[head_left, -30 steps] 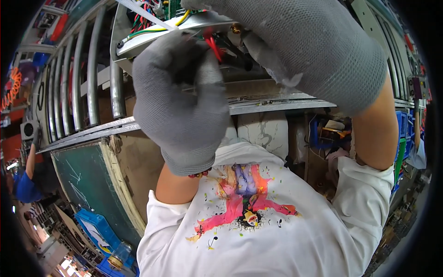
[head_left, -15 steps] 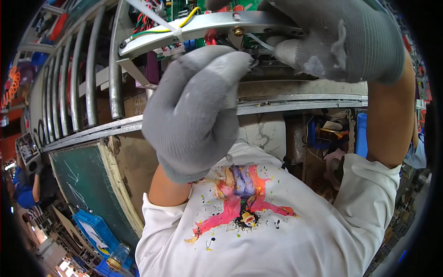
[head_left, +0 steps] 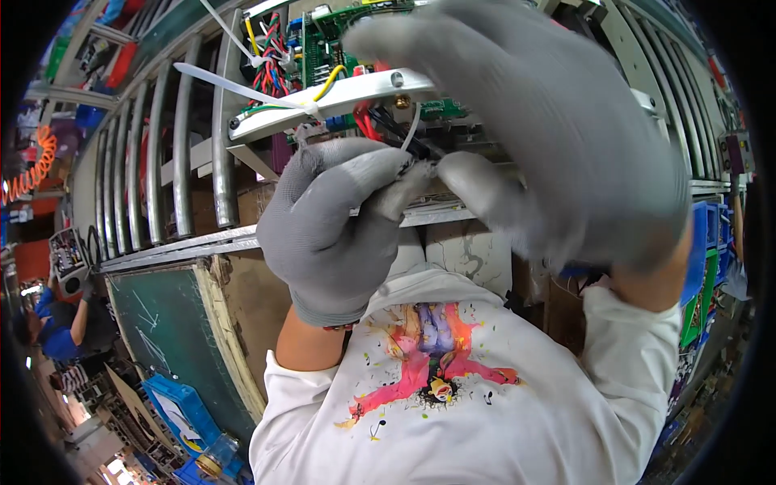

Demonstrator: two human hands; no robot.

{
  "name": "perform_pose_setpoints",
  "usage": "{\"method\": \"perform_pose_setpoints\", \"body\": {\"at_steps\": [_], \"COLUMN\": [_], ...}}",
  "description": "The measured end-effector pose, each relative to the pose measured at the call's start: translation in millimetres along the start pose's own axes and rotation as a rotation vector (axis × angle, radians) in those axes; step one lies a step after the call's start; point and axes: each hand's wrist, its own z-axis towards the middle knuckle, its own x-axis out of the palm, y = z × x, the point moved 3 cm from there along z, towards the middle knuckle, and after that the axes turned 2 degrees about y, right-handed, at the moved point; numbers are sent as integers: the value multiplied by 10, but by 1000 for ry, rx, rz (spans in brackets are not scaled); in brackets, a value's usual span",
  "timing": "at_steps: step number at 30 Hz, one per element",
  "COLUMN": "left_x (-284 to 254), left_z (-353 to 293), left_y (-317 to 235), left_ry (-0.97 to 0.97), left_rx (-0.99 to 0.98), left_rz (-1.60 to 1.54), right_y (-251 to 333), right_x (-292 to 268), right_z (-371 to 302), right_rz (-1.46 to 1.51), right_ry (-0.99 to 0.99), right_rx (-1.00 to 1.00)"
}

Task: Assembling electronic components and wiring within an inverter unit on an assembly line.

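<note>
Grey knit gloves cover both my hands. In front of a metal-framed device, my left hand [head_left: 335, 218] is closed, with thumb and fingertips pinched at the lower end of a thin white cable tie [head_left: 414, 127]. Black wires [head_left: 394, 128] run behind the tie. My right hand [head_left: 558, 137], blurred by motion, reaches over the device's silver metal bar [head_left: 356, 94]. Its thumb tip is beside my left fingertips, and a long finger extends over the bar; the others are hidden. Another white cable tie [head_left: 234, 86] wraps the bar's left part, its tail sticking out leftward.
Behind the bar are a green circuit board [head_left: 327, 52] and red and blue wires [head_left: 273, 61]. Metal rollers [head_left: 184, 137] line the left side. A green board [head_left: 153, 311] and a blue bin [head_left: 182, 412] are lower left. Another person [head_left: 61, 335] is at far left.
My right hand has moved left and lower, across the bar, its finger now extended. My left fingertips have turned toward the thin tie. The device appears slightly lower and farther right in view.
</note>
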Motion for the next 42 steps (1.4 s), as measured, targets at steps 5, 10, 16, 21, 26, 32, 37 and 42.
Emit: {"method": "perform_pose_setpoints", "body": {"at_steps": [5, 10, 16, 21, 26, 32, 37, 42], "left_x": [94, 66, 10, 70, 73, 76, 59, 37], "left_z": [-145, -223, -281, -326, -342, -312, -307, -271], "left_y": [184, 267, 296, 331, 305, 311, 301, 281], "left_ry": [-37, -116, -105, -111, -162, -125, -79, -62], "left_rx": [-154, -181, -418, -589, -594, -536, -507, -467], "left_rz": [-519, -593, -719, -1078, -1064, -1037, -1001, -1016], "right_y": [259, 224, 106, 102, 205, 183, 181, 210], "right_x": [182, 327, 419, 378, 352, 309, 287, 218], "right_z": [-369, -278, -309, -316, -261, -212, -173, -80], "right_rz": [47, 53, 113, 361, 182, 200, 245, 151], "right_ry": [-125, 75, -71, -128, -95, -106, -88, -26], "right_rx": [65, 259, -4, 147, 187, 130, 139, 124]}}
